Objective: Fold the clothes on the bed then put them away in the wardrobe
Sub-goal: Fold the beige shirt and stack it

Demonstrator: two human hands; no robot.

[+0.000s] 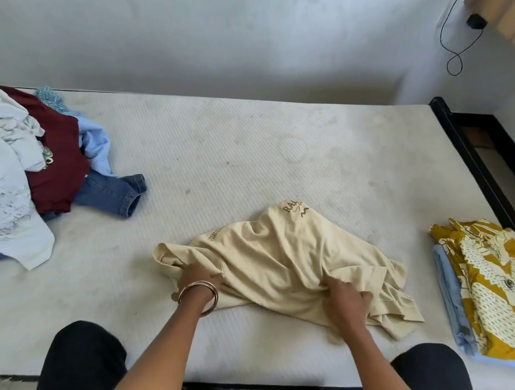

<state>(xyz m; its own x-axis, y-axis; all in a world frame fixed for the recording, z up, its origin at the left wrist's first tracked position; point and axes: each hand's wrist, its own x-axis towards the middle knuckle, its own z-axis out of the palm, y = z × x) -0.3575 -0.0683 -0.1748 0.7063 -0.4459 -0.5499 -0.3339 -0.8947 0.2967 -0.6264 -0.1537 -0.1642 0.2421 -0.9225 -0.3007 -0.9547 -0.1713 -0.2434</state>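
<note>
Folding in progress, early to mid stage.

Done so far: 1 small stack at the lower right of the frame — yellow patterned garment (pixel 511 289) lying folded on top of a light blue folded piece (pixel 452 296), near the mattress (pixel 242 138) edge.

In hand: cream T-shirt (pixel 284 256), lower centre, rumpled and not yet squared. Left hand (pixel 196 276) gripping the fabric at its left end, fingers curled into the cloth; right hand (pixel 345 298) bunching and gripping the fabric near its lower right part.

Left to do: unfolded heap (pixel 16 167) at the upper left — white, maroon, pale blue and denim pieces, count unclear. No wardrobe in view; putting away judged not yet begun.
</note>
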